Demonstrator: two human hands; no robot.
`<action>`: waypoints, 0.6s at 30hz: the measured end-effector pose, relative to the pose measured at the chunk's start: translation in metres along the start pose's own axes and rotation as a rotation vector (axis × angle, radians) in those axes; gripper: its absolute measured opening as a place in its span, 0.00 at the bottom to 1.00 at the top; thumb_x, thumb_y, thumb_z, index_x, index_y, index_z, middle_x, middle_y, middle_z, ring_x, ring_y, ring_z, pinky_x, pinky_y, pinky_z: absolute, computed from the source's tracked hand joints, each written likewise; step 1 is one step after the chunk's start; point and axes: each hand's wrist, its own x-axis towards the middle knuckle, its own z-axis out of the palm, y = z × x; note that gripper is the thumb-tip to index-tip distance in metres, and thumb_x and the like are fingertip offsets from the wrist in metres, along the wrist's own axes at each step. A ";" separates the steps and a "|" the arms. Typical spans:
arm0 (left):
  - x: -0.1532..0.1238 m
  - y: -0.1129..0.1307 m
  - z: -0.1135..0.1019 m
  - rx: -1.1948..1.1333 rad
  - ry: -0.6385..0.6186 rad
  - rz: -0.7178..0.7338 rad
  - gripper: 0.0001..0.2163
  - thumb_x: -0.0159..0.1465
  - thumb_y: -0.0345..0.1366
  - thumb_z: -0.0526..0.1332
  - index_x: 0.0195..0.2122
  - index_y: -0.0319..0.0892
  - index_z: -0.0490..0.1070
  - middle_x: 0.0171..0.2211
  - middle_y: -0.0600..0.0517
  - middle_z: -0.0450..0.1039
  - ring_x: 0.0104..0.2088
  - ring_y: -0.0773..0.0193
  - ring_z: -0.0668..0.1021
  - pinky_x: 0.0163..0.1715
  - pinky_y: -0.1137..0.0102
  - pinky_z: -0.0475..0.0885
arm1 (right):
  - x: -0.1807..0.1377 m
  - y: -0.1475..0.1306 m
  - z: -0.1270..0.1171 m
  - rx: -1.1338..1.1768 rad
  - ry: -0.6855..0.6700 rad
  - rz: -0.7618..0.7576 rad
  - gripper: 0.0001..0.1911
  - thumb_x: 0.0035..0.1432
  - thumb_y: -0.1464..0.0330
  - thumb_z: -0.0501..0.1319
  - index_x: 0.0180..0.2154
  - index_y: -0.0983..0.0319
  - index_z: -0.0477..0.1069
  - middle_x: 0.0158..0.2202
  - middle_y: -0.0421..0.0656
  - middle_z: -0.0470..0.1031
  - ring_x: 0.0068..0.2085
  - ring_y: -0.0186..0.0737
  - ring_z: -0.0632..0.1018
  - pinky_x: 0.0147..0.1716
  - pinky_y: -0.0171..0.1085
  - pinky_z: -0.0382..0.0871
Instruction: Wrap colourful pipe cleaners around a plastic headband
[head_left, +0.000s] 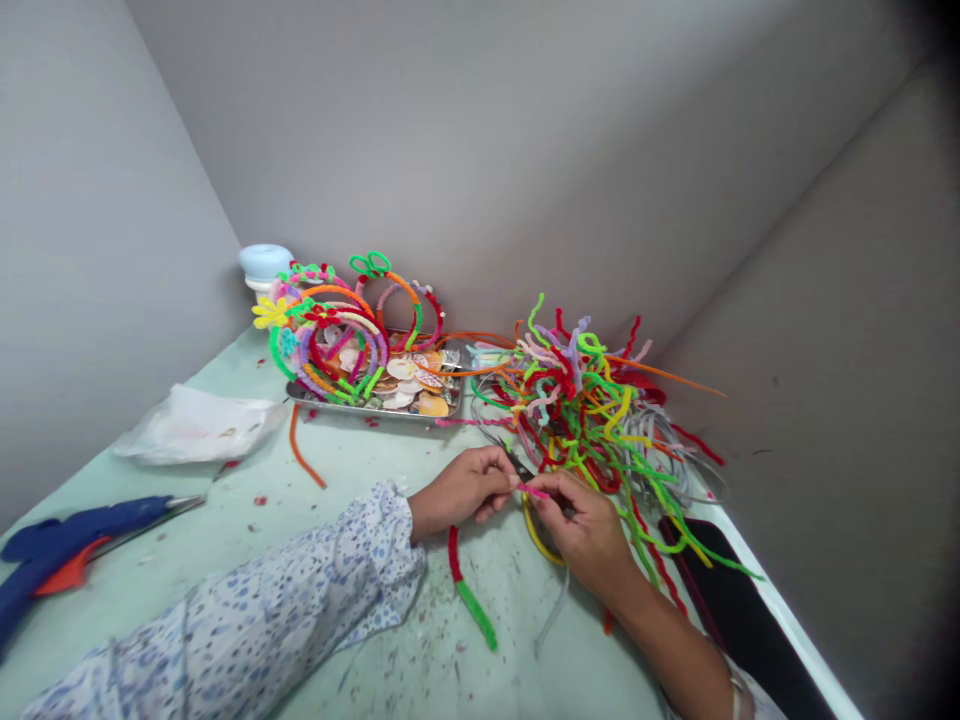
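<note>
Between my two hands is a short pink pipe cleaner (533,491), pinched at both ends. My left hand (472,487) grips its left end with thumb and fingertips. On the other end, the thumb and forefinger of my right hand (589,525) are closed. Just behind the fingertips lies a dark-bladed tool (519,464), partly hidden by the hands. A red and green pipe cleaner piece (474,606) rests on the table below my left hand. Beyond my right hand spreads a tangled heap of coloured pipe cleaners (592,400).
A metal tray (375,412) of shells stands at the back, with several fuzzy headbands (330,340) piled on it. A blue-lidded container (266,265) is behind. On the left are a white plastic bag (199,425) and a blue glue gun (90,530). A dark phone-like object (742,610) lies right.
</note>
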 end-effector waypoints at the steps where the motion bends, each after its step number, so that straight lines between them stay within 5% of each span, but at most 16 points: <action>1: 0.000 0.000 0.000 -0.001 0.000 0.001 0.09 0.55 0.39 0.59 0.28 0.39 0.61 0.16 0.59 0.62 0.11 0.77 0.60 0.11 0.80 0.55 | 0.000 0.000 -0.001 -0.011 -0.001 -0.023 0.08 0.58 0.70 0.54 0.34 0.60 0.72 0.31 0.41 0.73 0.33 0.37 0.73 0.34 0.34 0.65; 18: 0.003 -0.003 -0.002 -0.030 -0.029 0.026 0.06 0.56 0.37 0.57 0.28 0.40 0.61 0.16 0.60 0.62 0.11 0.76 0.61 0.11 0.79 0.55 | -0.003 0.006 0.005 -0.048 0.050 -0.066 0.08 0.56 0.72 0.55 0.34 0.60 0.73 0.30 0.41 0.72 0.32 0.37 0.72 0.33 0.35 0.65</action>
